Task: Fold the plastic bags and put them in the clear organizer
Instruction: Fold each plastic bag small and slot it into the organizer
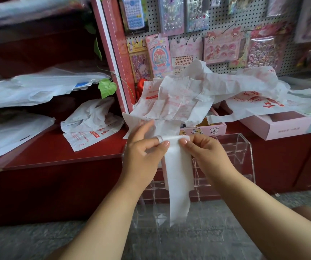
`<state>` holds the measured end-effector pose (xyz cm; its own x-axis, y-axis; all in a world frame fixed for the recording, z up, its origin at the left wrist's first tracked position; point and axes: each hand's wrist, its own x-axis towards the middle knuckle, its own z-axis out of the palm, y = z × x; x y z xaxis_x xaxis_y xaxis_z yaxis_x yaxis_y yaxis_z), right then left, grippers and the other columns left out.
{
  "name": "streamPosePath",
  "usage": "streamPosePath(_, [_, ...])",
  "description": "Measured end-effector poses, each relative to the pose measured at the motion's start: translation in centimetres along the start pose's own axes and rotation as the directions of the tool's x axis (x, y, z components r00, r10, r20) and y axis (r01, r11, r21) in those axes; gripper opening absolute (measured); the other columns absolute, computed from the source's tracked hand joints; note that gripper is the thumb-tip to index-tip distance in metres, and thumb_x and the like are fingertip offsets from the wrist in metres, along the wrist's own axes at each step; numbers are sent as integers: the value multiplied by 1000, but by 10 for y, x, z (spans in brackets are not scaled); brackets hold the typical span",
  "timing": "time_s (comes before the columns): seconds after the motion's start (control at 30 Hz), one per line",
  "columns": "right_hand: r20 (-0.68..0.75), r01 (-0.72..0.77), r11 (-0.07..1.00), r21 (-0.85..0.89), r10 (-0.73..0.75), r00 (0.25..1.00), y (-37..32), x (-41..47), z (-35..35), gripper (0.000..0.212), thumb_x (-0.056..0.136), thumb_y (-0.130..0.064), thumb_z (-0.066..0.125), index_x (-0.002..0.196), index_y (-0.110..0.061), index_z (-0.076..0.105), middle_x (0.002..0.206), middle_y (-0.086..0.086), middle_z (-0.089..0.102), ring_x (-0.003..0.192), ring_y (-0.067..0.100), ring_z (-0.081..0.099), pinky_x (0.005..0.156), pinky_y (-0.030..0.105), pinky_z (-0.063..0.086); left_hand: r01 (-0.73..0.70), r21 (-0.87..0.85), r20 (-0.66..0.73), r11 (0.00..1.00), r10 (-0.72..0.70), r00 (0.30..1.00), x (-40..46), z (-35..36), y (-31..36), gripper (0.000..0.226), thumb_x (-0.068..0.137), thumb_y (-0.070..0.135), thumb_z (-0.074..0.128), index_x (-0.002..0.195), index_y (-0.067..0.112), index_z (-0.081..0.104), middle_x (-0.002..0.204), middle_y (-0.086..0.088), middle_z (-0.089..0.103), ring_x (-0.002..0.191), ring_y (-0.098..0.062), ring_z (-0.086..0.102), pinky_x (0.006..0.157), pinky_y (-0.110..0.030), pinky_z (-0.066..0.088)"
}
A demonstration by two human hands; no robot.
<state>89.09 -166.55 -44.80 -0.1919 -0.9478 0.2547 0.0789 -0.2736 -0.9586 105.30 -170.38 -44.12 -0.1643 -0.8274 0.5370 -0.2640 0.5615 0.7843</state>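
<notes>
Dark red counter (53, 154), white pegboard wall (245, 19) hung with sticker packs, grey floor (38, 241).

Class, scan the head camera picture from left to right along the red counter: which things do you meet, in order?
Stacked white bags → crumpled printed bag → left hand → folded bag strip → right hand → clear organizer → pink box.

Both forearms were bare, with no sleeves in view. The left hand (143, 152) wore a plain silver ring; the right hand (207, 152) wore none, and its nails were short.
</notes>
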Motion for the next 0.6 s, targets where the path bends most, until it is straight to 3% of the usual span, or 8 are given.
streamPosePath(0.07, [15, 8, 1000, -13, -8, 1000, -2, 2, -3, 27, 93, -19, 62, 83, 7, 62, 81, 11, 67, 75, 19, 59, 74, 32, 50, 73, -102, 88, 992, -64, 994, 3, 0, 6, 25, 89, 24, 69, 85, -1, 74, 101, -4, 72, 100, -9, 60, 92, -34, 49])
streamPosePath(0.13, [34, -3, 1000, -22, 3, 999, -2, 4, -6, 27, 92, -18, 63, 89, 9, 64, 84, 11, 71, 76, 15, 64, 77, 28, 54, 181, -163, 114, 970, -163, 980, 5, 1, 12, 33, 88, 35, 66, 91, 3, 74, 89, -14, 73, 87, -17, 65, 85, -38, 52])
streamPosePath(0.23, [27, -35, 999, -22, 35, 999, -1, 6, -10, 23, 91, -17, 65, 81, 4, 65, 83, 14, 70, 76, 17, 64, 79, 30, 54, 343, -253, 139, 905, -317, 938, 9, 4, 16, 21, 95, 25, 61, 104, 13, 76, 99, -4, 76, 101, -22, 70, 98, -47, 52])
streamPosePath(0.33, [-4, -67, 998, -7, 67, 998, 2, 9, -15, 24, 91, -18, 66, 72, -5, 62, 77, 9, 65, 73, 18, 59, 73, 28, 50, 476, -375, 242, 795, -412, 879, 11, 7, 21, 23, 98, 21, 56, 108, 11, 73, 105, -10, 75, 105, -26, 69, 102, -53, 48])
streamPosePath(0.43, [-43, -127, 992, 17, 127, 991, 7, 12, -17, 28, 89, -19, 67, 64, -11, 61, 73, 5, 64, 69, 15, 58, 71, 27, 48, 527, -444, 326, 725, -418, 848, 10, 10, 18, 27, 99, 22, 53, 117, 8, 69, 117, -12, 71, 115, -28, 64, 106, -52, 43])
streamPosePath(0.6, [-18, -172, 985, 32, 173, 985, 8, 13, -15, 26, 91, -15, 65, 71, -2, 55, 62, -2, 61, 52, 3, 53, 60, 16, 43, 543, -535, 329, 647, -433, 839, 4, 16, 13, 28, 95, 17, 57, 119, 7, 66, 119, -14, 70, 114, -30, 65, 102, -45, 49])
